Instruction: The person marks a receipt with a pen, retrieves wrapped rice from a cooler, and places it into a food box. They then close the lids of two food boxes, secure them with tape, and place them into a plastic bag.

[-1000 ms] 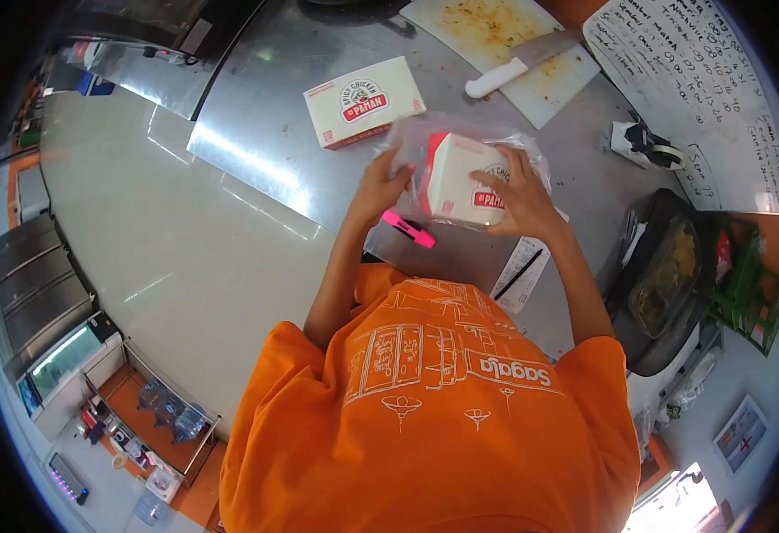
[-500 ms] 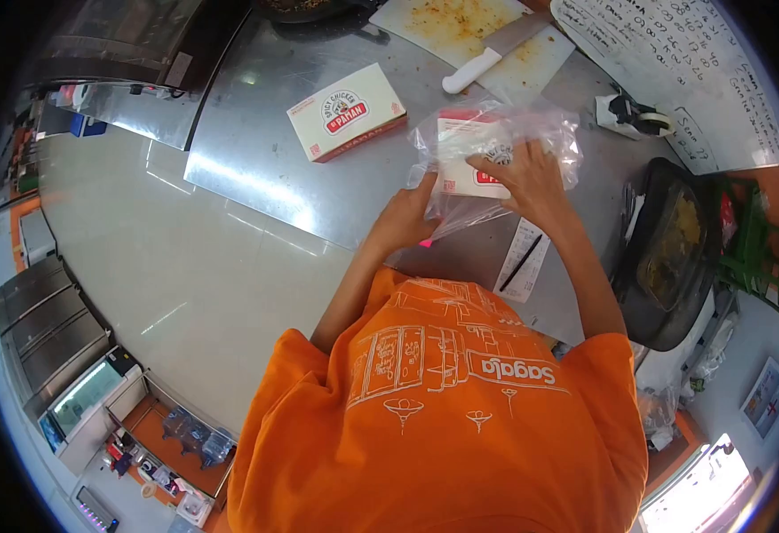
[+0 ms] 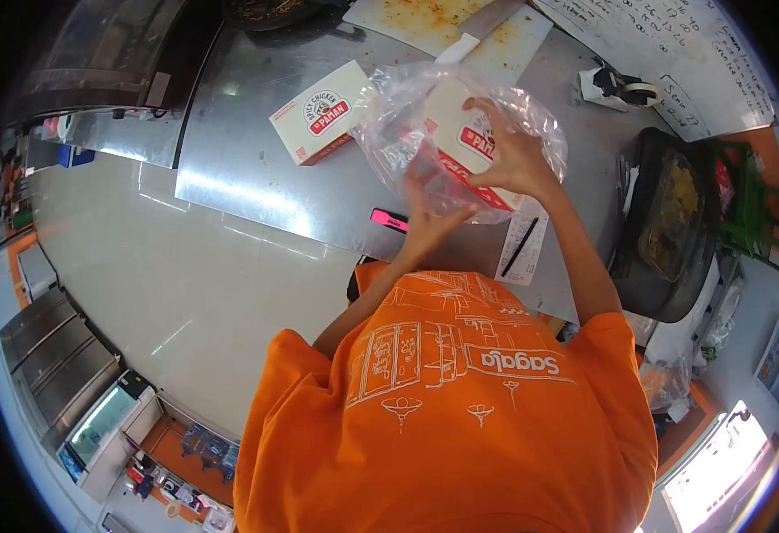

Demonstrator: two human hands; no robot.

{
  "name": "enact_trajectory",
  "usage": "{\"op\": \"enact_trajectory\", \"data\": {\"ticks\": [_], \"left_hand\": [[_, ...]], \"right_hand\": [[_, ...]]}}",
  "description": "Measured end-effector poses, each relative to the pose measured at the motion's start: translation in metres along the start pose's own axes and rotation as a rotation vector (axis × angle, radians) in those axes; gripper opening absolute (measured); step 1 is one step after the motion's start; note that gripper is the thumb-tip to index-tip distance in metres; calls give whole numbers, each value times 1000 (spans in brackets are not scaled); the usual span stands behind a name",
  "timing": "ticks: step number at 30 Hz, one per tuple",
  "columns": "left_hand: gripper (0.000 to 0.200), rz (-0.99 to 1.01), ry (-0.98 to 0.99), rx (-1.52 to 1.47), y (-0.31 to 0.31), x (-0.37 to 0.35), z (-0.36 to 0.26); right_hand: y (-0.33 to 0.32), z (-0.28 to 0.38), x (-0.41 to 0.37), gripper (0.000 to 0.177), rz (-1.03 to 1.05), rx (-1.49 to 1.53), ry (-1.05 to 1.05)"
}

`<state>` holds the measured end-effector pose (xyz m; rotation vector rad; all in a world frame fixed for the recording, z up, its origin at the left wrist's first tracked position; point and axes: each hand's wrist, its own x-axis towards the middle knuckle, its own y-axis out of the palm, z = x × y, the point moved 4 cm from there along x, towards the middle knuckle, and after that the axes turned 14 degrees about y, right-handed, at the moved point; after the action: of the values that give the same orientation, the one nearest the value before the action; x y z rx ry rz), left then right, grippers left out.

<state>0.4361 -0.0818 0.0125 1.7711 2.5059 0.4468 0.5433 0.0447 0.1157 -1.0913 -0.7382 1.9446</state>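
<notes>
A white and red food box (image 3: 453, 120) lies tilted inside a clear plastic bag (image 3: 381, 124), its printed lid facing up. My right hand (image 3: 521, 160) grips this box, fingers over the lid and thumb at the red front side. Just left of it, my left hand (image 3: 431, 226) has its thumb and fingers spread apart at the near side of the bag, with the film overlapping the fingertips. A second food box (image 3: 318, 114) of the same print stands closed on the metal table, with the bag's left edge reaching it.
On the steel table (image 3: 256, 133) lie a pink highlighter (image 3: 389, 219) and a receipt (image 3: 516, 258) with a black pen (image 3: 520, 246). Behind are a stained cutting board (image 3: 523, 58) and a knife (image 3: 458, 49). A tape dispenser (image 3: 620, 89) and black container (image 3: 669, 231) stand right.
The bagged box has turned and tilted, and the bag has spread leftward toward the other box. My left hand has shifted right, with its fingers spread, uncovering the highlighter.
</notes>
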Motion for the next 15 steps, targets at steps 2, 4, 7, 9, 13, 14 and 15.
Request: {"op": "enact_trajectory", "data": {"ticks": [2, 4, 7, 9, 13, 14, 15], "left_hand": [[50, 21, -141, -90, 12, 1, 5], [24, 100, -327, -144, 17, 11, 11], [7, 255, -363, -213, 27, 12, -3], [7, 215, -423, -302, 24, 11, -8], [10, 250, -444, -393, 15, 0, 8], [12, 286, -476, -389, 17, -8, 13], [14, 322, -510, -384, 21, -19, 17]], "right_hand": [[0, 9, 0, 95, -108, -130, 8], [0, 19, 2, 93, -212, -242, 6], [8, 17, 7, 90, -340, -353, -38], [20, 4, 20, 92, -421, -366, -119], [32, -8, 29, 96, -206, -363, -56], [43, -11, 28, 98, -176, -364, -54], [51, -12, 27, 99, -145, -364, -52]]}}
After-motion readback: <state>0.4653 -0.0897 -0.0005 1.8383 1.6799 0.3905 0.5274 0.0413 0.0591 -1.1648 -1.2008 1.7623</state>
